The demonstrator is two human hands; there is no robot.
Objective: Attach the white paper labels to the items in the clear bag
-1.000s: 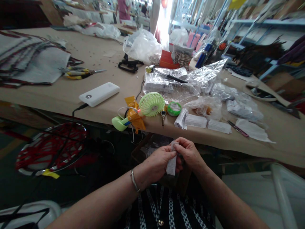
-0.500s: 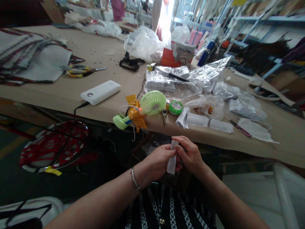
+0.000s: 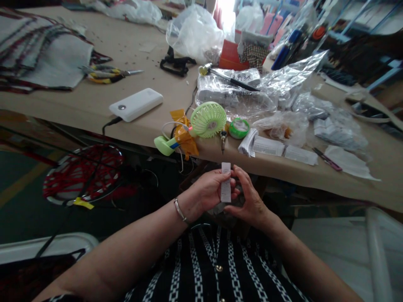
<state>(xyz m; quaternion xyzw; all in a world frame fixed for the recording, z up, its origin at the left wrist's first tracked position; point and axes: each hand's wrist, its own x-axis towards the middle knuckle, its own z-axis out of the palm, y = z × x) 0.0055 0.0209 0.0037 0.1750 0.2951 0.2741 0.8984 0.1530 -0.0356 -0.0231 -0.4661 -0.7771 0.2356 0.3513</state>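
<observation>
A narrow white printed label (image 3: 226, 191) stands upright in my left hand (image 3: 210, 189), pinched between thumb and fingers in front of the table edge. My right hand (image 3: 247, 199) is just to the right of it, thumb and fingers spread apart, with nothing seen between them. Whether its fingertips touch the label's edge or my left fingers is hard to tell. On the table beyond lie a folded stack of printed labels (image 3: 248, 142) and flat label strips (image 3: 268, 145). A soldering-iron-like tool (image 3: 223, 141) points over the edge beside a green round tub (image 3: 239, 128).
A green fan (image 3: 208, 120) is taped at the table edge (image 3: 141, 131), near a white power bank (image 3: 136, 104). Pliers (image 3: 107, 74), a hammer (image 3: 233, 79), plastic bags (image 3: 195, 33) and a pink-handled cutter (image 3: 327, 160) lie around. A red-corded stool (image 3: 83, 174) stands lower left.
My right hand has opened and drawn away from the label, its thumb now lower. The label stays in my left hand, now more upright. The view has tilted down.
</observation>
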